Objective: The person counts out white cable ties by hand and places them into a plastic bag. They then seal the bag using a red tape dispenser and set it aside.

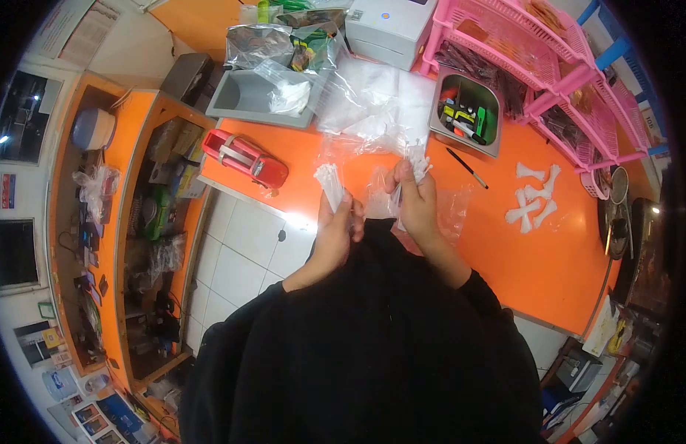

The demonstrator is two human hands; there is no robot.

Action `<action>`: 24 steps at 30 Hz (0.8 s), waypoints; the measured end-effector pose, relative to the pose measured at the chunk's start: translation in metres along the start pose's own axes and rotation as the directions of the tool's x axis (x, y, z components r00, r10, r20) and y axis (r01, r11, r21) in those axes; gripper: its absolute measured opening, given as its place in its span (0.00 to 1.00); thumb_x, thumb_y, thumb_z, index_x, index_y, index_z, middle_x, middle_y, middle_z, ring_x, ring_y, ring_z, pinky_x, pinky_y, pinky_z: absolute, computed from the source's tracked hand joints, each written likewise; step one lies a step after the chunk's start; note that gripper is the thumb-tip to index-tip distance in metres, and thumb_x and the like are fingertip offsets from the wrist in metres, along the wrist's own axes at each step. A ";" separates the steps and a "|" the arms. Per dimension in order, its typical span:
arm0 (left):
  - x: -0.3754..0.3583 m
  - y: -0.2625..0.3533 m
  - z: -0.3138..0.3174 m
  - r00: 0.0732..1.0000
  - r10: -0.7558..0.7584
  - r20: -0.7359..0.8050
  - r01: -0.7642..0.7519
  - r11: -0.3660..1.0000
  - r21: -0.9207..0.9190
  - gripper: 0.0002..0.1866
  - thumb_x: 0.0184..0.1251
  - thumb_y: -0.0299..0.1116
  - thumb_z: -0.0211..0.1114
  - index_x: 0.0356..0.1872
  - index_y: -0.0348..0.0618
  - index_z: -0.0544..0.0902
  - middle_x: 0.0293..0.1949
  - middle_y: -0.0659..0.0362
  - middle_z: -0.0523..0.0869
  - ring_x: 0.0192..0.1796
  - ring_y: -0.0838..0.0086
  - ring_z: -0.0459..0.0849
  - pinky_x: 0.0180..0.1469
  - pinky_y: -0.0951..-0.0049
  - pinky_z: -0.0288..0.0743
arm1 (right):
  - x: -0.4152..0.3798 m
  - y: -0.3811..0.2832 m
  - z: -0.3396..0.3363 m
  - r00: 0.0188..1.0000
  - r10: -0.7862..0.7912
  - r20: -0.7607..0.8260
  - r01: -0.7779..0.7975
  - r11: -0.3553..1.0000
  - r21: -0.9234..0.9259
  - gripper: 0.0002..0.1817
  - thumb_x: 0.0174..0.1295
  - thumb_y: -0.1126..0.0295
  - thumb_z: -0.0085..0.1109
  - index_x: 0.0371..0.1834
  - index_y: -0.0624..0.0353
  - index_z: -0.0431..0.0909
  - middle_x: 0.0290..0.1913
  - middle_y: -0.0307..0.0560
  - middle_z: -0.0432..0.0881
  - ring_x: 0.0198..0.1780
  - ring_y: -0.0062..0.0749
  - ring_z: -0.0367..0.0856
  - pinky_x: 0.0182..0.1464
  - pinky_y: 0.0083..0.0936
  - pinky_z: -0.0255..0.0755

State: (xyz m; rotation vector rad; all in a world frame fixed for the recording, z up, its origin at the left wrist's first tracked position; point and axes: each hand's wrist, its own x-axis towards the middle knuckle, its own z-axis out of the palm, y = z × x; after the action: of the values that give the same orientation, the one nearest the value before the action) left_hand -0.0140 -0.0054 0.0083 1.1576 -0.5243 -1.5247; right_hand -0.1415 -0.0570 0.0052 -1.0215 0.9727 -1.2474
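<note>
My left hand (337, 228) is closed around a bundle of thin white strips (329, 182), whose ends fan out above the fingers. My right hand (418, 206) grips a second bunch of white strips (419, 158), smaller in view and partly hidden by the fingers. Both hands are apart, above the near edge of the orange table (505, 251). Beneath and beside my right hand lies a clear plastic bag (455, 209). Several white bundles (532, 197), pinched in the middle or at one end, lie in a loose group to the right.
A red tape dispenser (247, 158) sits at the left. Behind are a grey bin (243, 100), clear plastic bags (369, 92) and a white printer (391, 33). A metal tray of markers (468, 144), a black pen (466, 168) and pink racks (539, 81) stand right.
</note>
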 end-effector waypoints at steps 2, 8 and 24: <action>0.000 0.001 -0.005 0.999 -0.023 0.044 0.024 0.999 -0.029 0.08 0.71 0.38 0.45 0.46 0.49 0.62 0.23 0.63 0.67 0.18 0.84 0.58 0.16 0.85 0.50 | -0.001 -0.011 -0.002 0.998 0.008 0.060 -0.009 1.000 0.010 0.16 0.69 0.60 0.38 0.27 0.58 0.64 0.20 0.38 0.67 0.25 0.18 0.64 0.29 0.16 0.58; -0.002 0.001 -0.002 0.995 -0.021 0.098 0.031 0.994 -0.109 0.10 0.71 0.39 0.42 0.46 0.48 0.62 0.23 0.62 0.68 0.16 0.85 0.56 0.16 0.85 0.48 | -0.003 0.006 0.006 0.981 0.106 0.161 -0.135 0.973 0.186 0.10 0.68 0.64 0.42 0.34 0.59 0.67 0.22 0.36 0.67 0.25 0.18 0.65 0.28 0.16 0.61; -0.009 0.007 0.003 0.978 0.069 0.195 -0.070 0.998 -0.001 0.12 0.69 0.36 0.48 0.50 0.46 0.61 0.25 0.61 0.73 0.16 0.86 0.60 0.15 0.86 0.53 | -0.013 -0.004 0.019 0.975 0.124 0.184 -0.154 0.975 0.159 0.07 0.61 0.71 0.54 0.34 0.62 0.68 0.19 0.37 0.71 0.16 0.17 0.68 0.17 0.13 0.56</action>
State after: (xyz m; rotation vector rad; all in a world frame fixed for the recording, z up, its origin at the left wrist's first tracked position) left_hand -0.0139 -0.0003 0.0189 0.9883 -0.6944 -1.5853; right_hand -0.1257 -0.0434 0.0148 -0.8937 0.7745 -1.0872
